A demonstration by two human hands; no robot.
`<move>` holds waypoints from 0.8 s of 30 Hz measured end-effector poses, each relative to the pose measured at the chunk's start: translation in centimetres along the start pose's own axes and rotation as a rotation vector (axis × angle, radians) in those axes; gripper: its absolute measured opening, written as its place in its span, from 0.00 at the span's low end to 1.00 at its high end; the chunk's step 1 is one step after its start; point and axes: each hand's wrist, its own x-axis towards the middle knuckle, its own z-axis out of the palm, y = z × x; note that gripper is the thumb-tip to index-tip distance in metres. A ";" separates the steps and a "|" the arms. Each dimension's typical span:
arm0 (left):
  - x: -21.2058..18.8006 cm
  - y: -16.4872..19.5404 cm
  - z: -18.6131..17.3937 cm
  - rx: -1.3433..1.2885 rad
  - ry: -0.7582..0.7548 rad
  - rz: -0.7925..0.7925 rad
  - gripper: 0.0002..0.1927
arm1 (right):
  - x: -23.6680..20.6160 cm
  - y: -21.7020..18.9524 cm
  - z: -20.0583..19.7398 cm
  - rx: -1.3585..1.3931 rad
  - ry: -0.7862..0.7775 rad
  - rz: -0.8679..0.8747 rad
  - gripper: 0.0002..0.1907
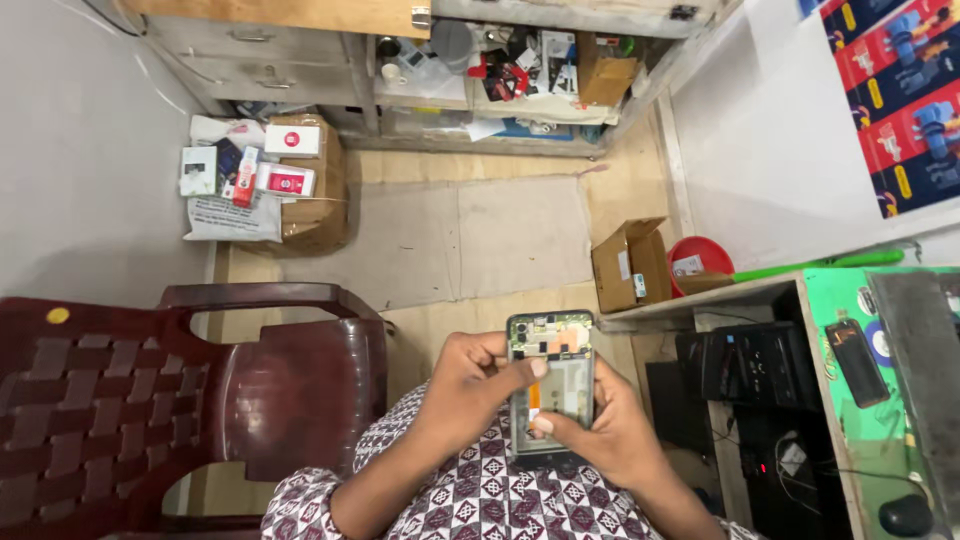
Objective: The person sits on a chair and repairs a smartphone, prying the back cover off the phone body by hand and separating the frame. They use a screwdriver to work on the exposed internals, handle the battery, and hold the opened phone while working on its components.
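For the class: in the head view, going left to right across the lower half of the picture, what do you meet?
Dark red plastic chair → left hand → opened phone → right hand → black equipment under the desk → green desk top → black mouse.

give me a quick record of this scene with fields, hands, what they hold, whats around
left hand: left hand grips the left edge of the opened phone, thumb pressed on its exposed inside
right hand: right hand cradles the phone from the right and below, thumb on its lower part
phone state: back cover off, inner parts showing, held upright over the lap
left of person: dark red plastic chair
right of person: green-topped desk with a small black device
floor: open cardboard box, red bowl
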 end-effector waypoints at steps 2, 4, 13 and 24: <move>-0.1 -0.4 -0.3 0.013 -0.017 -0.011 0.10 | -0.2 0.1 0.2 0.027 -0.015 0.026 0.30; -0.5 -0.9 -0.5 0.008 -0.036 -0.015 0.10 | -0.5 0.3 0.4 0.034 -0.023 0.023 0.30; -1.5 -1.9 -0.5 0.086 0.020 -0.064 0.09 | -0.9 -0.6 -0.4 0.039 -0.029 -0.086 0.31; -2.0 -5.1 -0.2 0.051 -0.050 -0.164 0.07 | -1.5 0.8 -0.1 0.176 0.215 -0.098 0.06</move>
